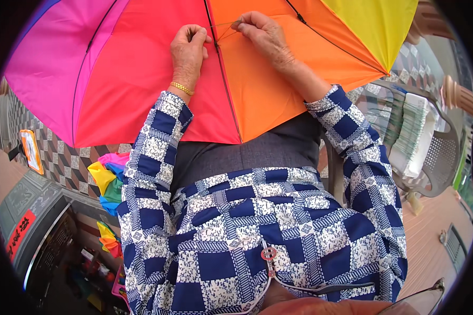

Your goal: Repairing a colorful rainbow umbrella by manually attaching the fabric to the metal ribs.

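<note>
Eyeglasses (423, 303) show a slice of lens at the lower right edge, closest to the camera, with a blue-and-white patterned shirt (215, 265) filling the space beyond them. Both sleeves reach forward over a dark-clothed lap (247, 157) to an opened umbrella (142, 100), which spreads across the upper part of the view in pink, red, orange and yellow panels, its inner side with the dark ribs facing the person and its near edge over the lap. One rib (223, 79) runs between the two hands, along the seam where red meets orange. Just left of it, the left hand (189, 44) is curled, thumb close to the index finger; I cannot tell whether it grips anything. A gold-coloured bracelet (182, 88) circles that wrist. Over the orange panel, the right hand (263, 35) pinches a fine thread (224, 24) between thumb and fingers, the strand stretching across toward the rib and the left fingertips. At the right stands a grey plastic chair (444, 152) bearing a white tray (418, 165); at the left, beside the sleeve, hangs a bunch of multicoloured cloth (110, 181).
</note>
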Demonstrator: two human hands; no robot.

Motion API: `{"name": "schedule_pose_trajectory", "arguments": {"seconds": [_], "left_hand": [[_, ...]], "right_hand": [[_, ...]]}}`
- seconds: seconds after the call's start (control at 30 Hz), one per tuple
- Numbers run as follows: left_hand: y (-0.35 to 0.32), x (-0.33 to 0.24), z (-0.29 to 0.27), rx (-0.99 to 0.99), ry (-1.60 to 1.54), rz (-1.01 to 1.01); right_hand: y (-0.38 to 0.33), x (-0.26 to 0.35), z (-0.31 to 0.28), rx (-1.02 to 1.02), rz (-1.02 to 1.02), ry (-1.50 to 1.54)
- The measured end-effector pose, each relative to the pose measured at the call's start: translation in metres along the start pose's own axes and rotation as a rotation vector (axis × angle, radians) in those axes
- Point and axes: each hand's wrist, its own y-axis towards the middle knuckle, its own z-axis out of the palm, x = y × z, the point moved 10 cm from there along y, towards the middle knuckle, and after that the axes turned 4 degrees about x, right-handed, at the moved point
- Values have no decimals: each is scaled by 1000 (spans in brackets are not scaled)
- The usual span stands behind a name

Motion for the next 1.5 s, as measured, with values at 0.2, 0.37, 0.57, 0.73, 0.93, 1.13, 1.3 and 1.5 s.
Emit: {"name": "schedule_pose_trajectory", "arguments": {"seconds": [0.2,0.37,0.57,0.73,0.93,1.13,1.3,1.5], "left_hand": [[3,-10,13,77,314,208],[7,1,8,52,132,76],[6,-2,6,36,169,101],[-3,-22,15,86,490,334],[-16,-38,34,84,871,523],[-23,-32,47,150,1111,622],[-24,-26,48,135,1198,633],[-21,-23,50,160,1226,610]], "right_hand": [[-19,10,11,96,32,263],[-19,28,21,163,-109,-588],[-16,34,-10,173,-121,-933],[-17,24,-43,-89,313,682],[-9,27,-63,22,116,1312],[-24,21,-92,52,111,1112],[-36,45,-93,-6,131,1034],[-45,126,-104,159,-68,1128]]}}
